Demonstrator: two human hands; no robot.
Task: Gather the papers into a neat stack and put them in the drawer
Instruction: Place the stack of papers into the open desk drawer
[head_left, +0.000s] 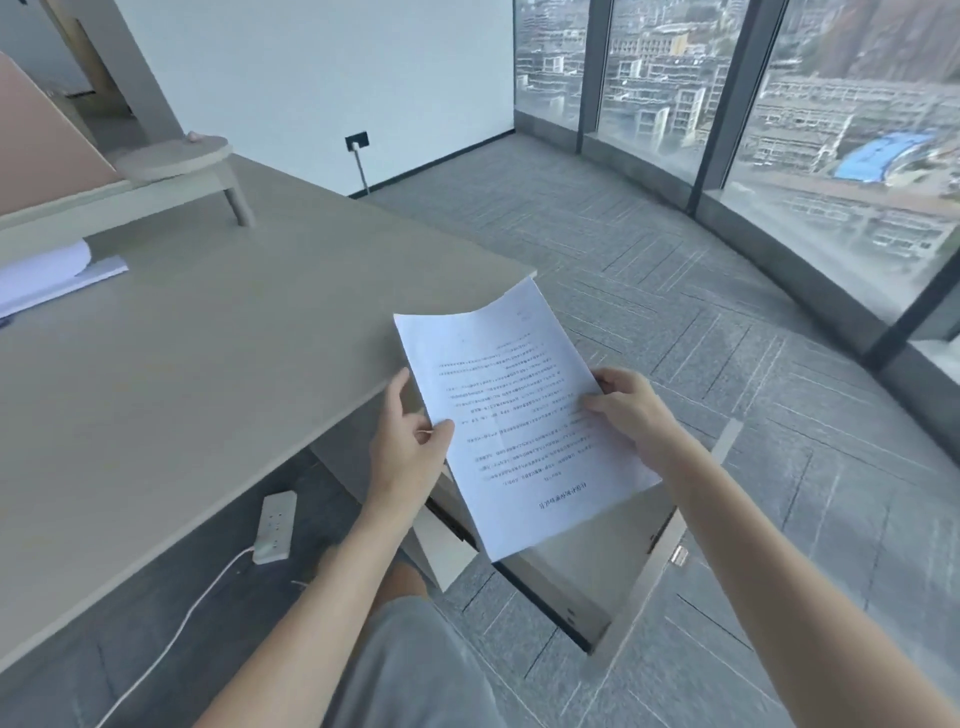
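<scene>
A stack of white printed papers (511, 415) is held in the air beyond the desk's right edge, its text upside down to me and its far end curling up. My left hand (410, 447) pinches the stack's left edge. My right hand (631, 405) grips the right edge, thumb on top. Directly below the papers an open drawer (587, 587) sticks out from under the desk; its inside looks dark, and the papers cover its rear part.
The grey desk (197, 374) fills the left. More white paper (47, 275) lies at its far left beside a small round stand (176, 161). A white power strip (275, 527) with its cord lies on the carpet under the desk. Floor-to-ceiling windows (779, 104) line the right.
</scene>
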